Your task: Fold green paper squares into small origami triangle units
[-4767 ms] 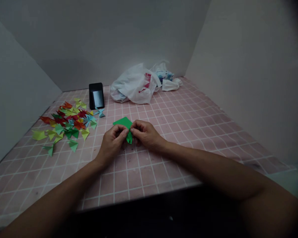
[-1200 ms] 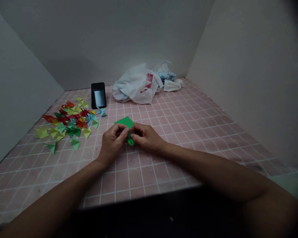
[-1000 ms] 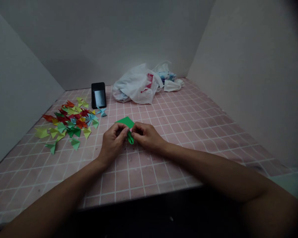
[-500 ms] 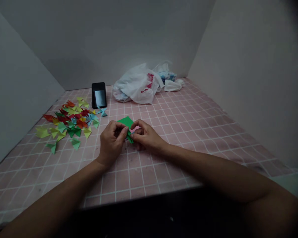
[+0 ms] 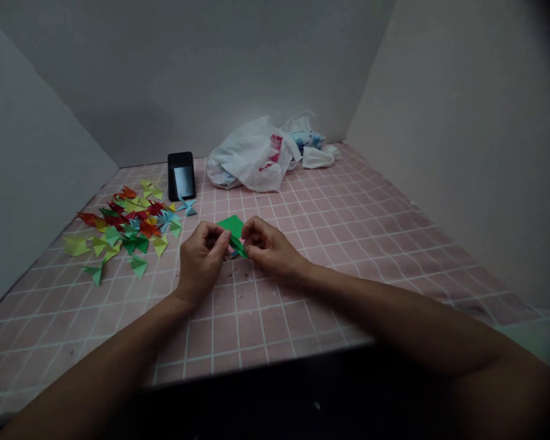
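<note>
- A person's two bare hands meet over a pink desk (image 5: 293, 324) patterned with white grid lines.
- At the centre of the scene, the left hand (image 5: 202, 260) pinches a narrow folded green paper (image 5: 239, 247) by its left end, between thumb and fingers.
- The right hand (image 5: 271, 252) has its thumb against the right end of this paper, with the index finger curled above and apart from the thumb; whether it pinches the paper cannot be told.
- Just beyond the fingertips shows a flat green sheet (image 5: 231, 224), partly hidden by the left hand.
- To the left spreads a pile of small folded papers (image 5: 136, 243) in red, orange, yellow, green and light blue.
- Beyond the pile's right side, a black phone (image 5: 181, 176) leans back.
- At the far side, a crumpled white plastic bag (image 5: 250, 156) with red marks sits beside a blue-patterned packet (image 5: 310, 141).
</note>
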A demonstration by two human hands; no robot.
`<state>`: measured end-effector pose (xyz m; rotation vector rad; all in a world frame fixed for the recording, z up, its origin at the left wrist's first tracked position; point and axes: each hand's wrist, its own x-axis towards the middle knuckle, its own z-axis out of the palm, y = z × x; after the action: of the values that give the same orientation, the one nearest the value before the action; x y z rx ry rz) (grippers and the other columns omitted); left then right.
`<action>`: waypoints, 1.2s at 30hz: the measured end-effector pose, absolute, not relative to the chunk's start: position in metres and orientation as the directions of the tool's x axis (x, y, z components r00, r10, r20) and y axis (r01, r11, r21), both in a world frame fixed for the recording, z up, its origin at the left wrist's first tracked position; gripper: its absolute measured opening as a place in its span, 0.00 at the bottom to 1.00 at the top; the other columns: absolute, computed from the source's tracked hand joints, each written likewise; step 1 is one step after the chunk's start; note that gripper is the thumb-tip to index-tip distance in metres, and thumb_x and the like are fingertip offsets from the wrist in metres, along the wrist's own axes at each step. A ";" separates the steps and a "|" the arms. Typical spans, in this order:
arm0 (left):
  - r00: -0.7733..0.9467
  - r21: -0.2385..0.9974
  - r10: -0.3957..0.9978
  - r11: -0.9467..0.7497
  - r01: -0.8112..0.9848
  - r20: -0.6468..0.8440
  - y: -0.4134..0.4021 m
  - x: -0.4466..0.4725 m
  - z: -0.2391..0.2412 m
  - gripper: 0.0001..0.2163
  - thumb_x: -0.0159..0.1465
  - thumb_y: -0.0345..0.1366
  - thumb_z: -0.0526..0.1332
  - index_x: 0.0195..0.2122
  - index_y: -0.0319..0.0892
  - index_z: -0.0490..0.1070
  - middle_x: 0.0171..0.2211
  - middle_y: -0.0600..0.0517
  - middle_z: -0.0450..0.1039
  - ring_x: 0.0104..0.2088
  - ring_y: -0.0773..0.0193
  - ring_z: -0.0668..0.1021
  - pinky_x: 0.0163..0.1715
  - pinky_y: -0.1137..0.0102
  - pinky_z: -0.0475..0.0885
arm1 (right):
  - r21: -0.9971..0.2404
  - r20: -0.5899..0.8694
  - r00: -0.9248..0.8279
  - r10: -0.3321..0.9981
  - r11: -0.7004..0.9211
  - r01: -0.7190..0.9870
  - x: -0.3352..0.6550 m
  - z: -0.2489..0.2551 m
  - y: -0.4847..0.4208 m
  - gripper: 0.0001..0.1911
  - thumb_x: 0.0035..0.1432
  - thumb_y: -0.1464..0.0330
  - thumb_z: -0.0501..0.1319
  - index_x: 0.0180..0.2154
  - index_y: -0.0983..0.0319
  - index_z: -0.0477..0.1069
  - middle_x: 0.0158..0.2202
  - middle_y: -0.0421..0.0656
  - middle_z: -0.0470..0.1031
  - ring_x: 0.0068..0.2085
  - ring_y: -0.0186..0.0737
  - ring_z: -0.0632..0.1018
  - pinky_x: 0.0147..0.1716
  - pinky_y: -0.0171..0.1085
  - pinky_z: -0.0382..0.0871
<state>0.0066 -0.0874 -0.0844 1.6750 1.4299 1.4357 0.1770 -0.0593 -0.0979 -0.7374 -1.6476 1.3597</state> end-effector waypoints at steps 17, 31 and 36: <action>-0.201 0.864 0.904 -0.265 0.428 0.376 -0.088 0.007 -0.087 0.08 0.63 0.40 0.64 0.34 0.45 0.67 0.25 0.57 0.72 0.22 0.65 0.78 0.24 0.71 0.73 | -0.957 0.175 -0.291 0.941 0.232 0.175 0.180 -0.096 -0.057 0.11 0.57 0.61 0.65 0.31 0.59 0.66 0.27 0.37 0.68 0.29 0.36 0.69 0.29 0.36 0.59; -0.144 0.956 0.954 -0.238 0.174 0.264 -0.096 0.015 -0.083 0.07 0.58 0.33 0.65 0.34 0.44 0.67 0.28 0.58 0.70 0.23 0.70 0.76 0.25 0.73 0.73 | -0.984 0.174 -0.231 0.957 0.177 -0.008 0.177 -0.101 -0.053 0.12 0.55 0.65 0.64 0.39 0.57 0.64 0.25 0.32 0.66 0.24 0.33 0.68 0.23 0.32 0.58; -0.109 0.944 0.949 -0.271 0.190 0.294 -0.099 0.020 -0.083 0.07 0.59 0.35 0.66 0.35 0.45 0.69 0.28 0.57 0.71 0.25 0.69 0.76 0.27 0.73 0.74 | -0.982 0.190 -0.190 0.963 0.187 -0.034 0.177 -0.101 -0.052 0.11 0.53 0.68 0.61 0.40 0.57 0.63 0.25 0.32 0.65 0.24 0.33 0.68 0.24 0.32 0.60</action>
<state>0.0203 -0.0995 -0.0835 1.4894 1.2925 1.4407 0.1773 -0.0523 -0.1010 -0.9567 -1.4214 1.2104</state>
